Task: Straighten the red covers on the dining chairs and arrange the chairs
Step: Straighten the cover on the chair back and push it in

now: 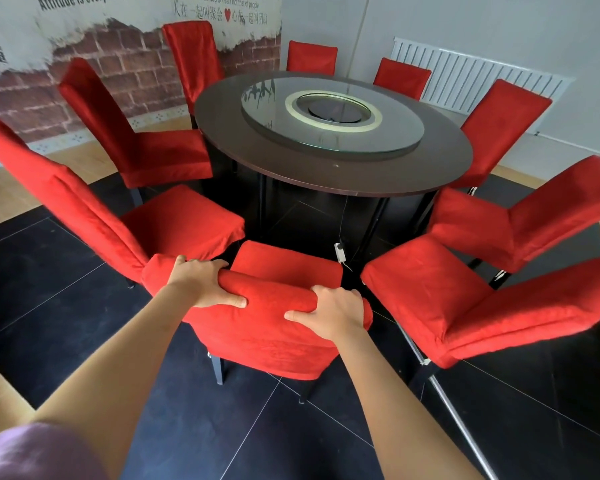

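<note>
Both hands grip the top edge of the nearest chair (264, 327), which stands between its two neighbours, facing the round desk (326, 168). The left hand (205, 284) has its fingers (229, 301) curled over the red cover (274, 341); the right hand (333, 311) clamps the same edge just beside it.

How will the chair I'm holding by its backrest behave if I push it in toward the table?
With both the left hand and the right hand gripping the top of the nearest chair, it may tip forward before it slides. Its thin dark legs should probably glide on the glossy black floor tiles. The loose red cover could shift or bunch under the fingers.
</note>
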Tool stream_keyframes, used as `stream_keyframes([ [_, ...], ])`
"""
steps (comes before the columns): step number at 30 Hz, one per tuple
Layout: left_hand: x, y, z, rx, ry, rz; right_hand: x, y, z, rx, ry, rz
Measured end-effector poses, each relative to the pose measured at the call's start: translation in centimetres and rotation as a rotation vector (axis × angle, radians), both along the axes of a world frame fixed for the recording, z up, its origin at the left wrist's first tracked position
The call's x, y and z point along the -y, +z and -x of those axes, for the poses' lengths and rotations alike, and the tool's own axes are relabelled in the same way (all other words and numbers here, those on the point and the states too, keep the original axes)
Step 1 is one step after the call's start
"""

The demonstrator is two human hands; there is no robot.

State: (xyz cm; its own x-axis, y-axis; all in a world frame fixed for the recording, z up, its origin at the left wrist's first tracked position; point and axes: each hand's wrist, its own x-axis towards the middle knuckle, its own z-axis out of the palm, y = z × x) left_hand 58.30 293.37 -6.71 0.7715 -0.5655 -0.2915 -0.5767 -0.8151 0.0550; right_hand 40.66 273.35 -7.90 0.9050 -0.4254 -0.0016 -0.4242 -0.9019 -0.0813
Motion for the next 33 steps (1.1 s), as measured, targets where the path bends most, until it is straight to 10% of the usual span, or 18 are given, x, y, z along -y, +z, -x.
stream_keyframes([
  [33, -0.8, -0.8, 1.4, 0.1, 0.077, 0.069, 0.5, -0.9, -0.4, 0.037, 0.044, 0.092],
])
